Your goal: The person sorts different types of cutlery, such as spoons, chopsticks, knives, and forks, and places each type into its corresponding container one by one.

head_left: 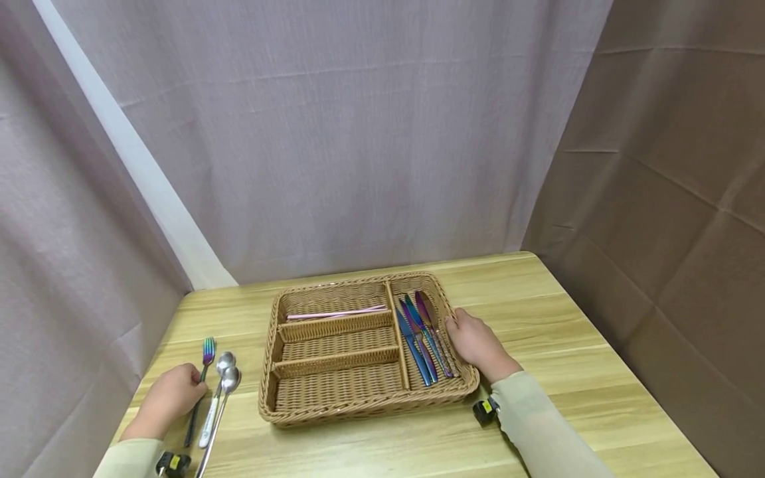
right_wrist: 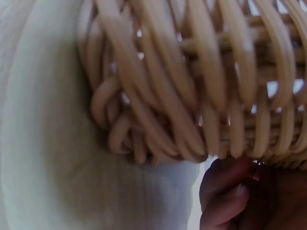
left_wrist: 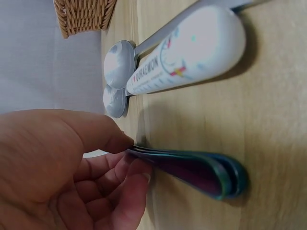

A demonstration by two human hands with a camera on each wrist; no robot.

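Forks (head_left: 208,350) sit pinched between the fingers of your left hand (head_left: 170,395), left of the basket (head_left: 335,395), whose rim your right hand (head_left: 478,340) grips. Gathering looks to be the step in hand; the next move likely calls for a level lift clear of the spoons (head_left: 230,380). Pale wood grain marks the surface (head_left: 556,345); grey curtain (head_left: 335,146) hangs behind, brown cloth (head_left: 675,199) at right.
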